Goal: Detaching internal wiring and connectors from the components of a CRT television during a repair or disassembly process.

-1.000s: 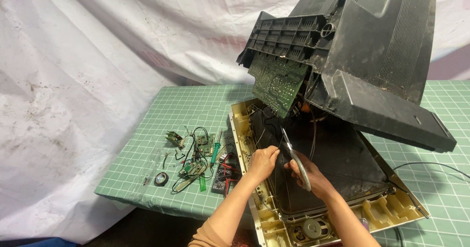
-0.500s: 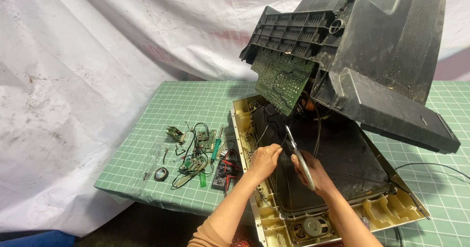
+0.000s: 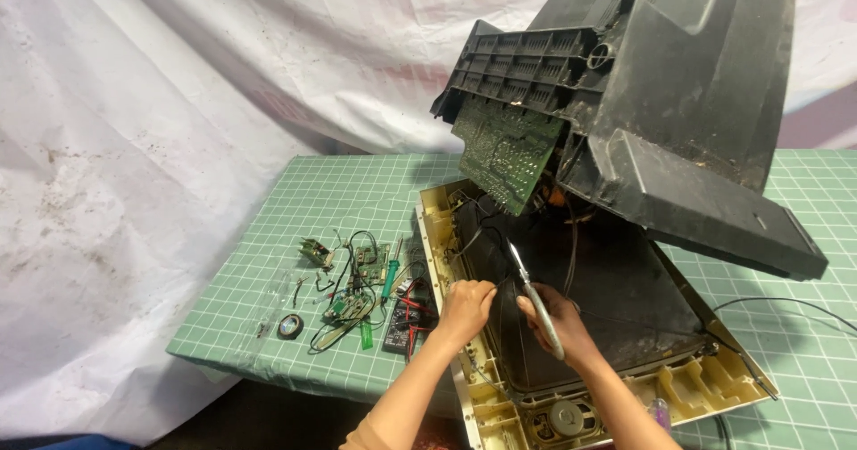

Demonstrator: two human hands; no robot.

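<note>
An old television lies face down on a green cutting mat (image 3: 268,262), its yellowed front frame (image 3: 692,387) around the dark picture tube (image 3: 625,298). The black rear shell (image 3: 678,102) is tilted up over it, with a green circuit board (image 3: 504,151) hanging under its edge. My right hand (image 3: 558,325) grips grey-handled pliers (image 3: 533,294), the tip pointing up toward black wires (image 3: 486,236) by the board. My left hand (image 3: 464,307) rests on the tube's left edge, fingers curled, seemingly pinching a black wire.
Left of the frame lie small circuit boards and loose wires (image 3: 353,294), a green-handled screwdriver (image 3: 389,276), a multimeter with red leads (image 3: 406,316) and a small round black part (image 3: 289,327). A white cloth (image 3: 134,146) hangs behind. A black cable (image 3: 786,307) trails at right.
The view has drifted slightly. My right hand has lifted the pliers a little toward the wires under the board; my left hand stays at the tube's edge.
</note>
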